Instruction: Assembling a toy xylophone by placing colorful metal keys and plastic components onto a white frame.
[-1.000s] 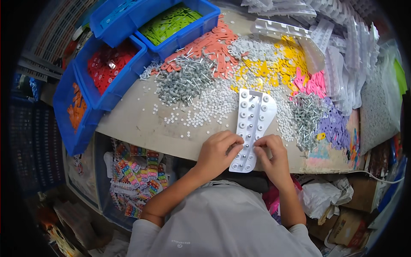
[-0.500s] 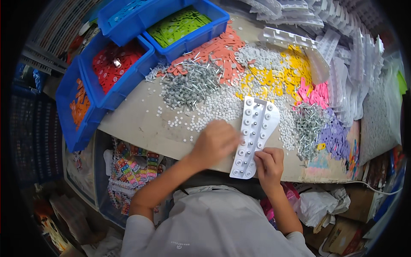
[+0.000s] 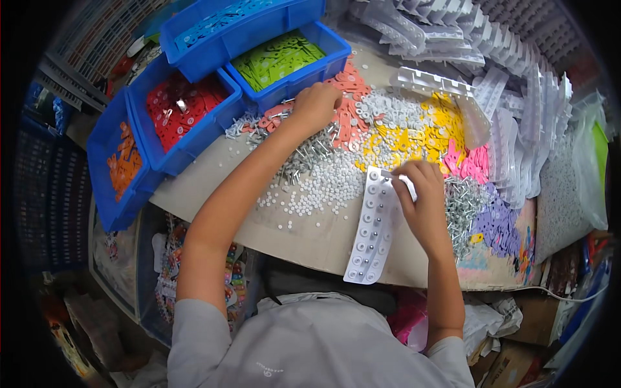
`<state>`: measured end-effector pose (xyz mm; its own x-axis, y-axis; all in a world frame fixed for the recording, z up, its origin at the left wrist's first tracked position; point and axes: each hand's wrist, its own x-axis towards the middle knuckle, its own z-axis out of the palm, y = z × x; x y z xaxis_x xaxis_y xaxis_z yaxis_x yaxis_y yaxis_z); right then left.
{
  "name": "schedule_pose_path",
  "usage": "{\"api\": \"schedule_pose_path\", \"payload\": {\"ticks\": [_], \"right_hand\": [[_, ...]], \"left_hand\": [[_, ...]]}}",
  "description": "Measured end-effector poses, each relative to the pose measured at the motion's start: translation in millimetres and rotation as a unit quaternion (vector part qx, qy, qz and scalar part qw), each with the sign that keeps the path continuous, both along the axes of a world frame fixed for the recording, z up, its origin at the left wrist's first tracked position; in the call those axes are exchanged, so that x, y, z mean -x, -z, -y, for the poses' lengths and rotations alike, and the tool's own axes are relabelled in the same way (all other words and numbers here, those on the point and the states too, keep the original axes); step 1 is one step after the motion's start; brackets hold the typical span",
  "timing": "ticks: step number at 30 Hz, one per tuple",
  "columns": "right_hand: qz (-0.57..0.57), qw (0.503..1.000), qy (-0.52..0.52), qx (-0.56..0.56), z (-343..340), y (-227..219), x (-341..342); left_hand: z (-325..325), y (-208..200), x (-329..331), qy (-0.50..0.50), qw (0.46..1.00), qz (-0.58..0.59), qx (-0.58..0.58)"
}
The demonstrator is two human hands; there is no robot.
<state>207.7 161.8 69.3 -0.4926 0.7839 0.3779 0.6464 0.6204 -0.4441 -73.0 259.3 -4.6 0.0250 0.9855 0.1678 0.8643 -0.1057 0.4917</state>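
A long white plastic tray [image 3: 369, 226] with two rows of round white studs and metal pins down its middle lies at the table's front edge. My right hand [image 3: 420, 194] is over its far right end, thumb and fingertips drawn together; whatever they pinch is too small to tell. Off to the far left, my left hand [image 3: 317, 107] reaches onto a heap of flat coral-coloured pieces [image 3: 349, 84], beside a pile of metal pins [image 3: 304, 155]. Its fingers are curled together, their tips partly hidden. Small white beads [image 3: 317, 194] spread between that pile and the tray.
Blue bins hold green [image 3: 278, 61], red [image 3: 178, 110], orange [image 3: 123, 168] and light-blue pieces [image 3: 220, 22]. Yellow [image 3: 446, 123], pink [image 3: 475, 161] and purple pieces [image 3: 498, 223] lie at right, near more metal pins [image 3: 462, 207]. Stacked white trays [image 3: 511, 142] and a clear bag [image 3: 569, 187] stand beyond.
My left hand has moved from beside the tray far out to the coral heap. The right hand has gone from the tray's near right edge to its far end.
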Motion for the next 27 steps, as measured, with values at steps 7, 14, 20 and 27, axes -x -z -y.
{"api": "schedule_pose_path", "payload": {"ticks": [7,14,20,27], "right_hand": [[0.036,0.997,-0.044,-0.043,-86.8,37.3,57.9],[0.118,0.987,-0.058,-0.093,-118.3,78.8,89.3],[0.028,0.998,-0.050,0.017,-100.4,48.6,70.4],[-0.147,0.979,0.039,0.138,-44.3,8.1,18.1]], "left_hand": [[1.4,9.3,5.9,-0.024,1.000,0.005,-0.019],[2.7,-1.3,-1.3,-0.068,0.995,0.045,-0.050],[-6.1,2.6,3.8,-0.044,0.988,0.101,-0.110],[-18.5,-4.8,-24.0,0.026,0.990,0.131,-0.050]]}}
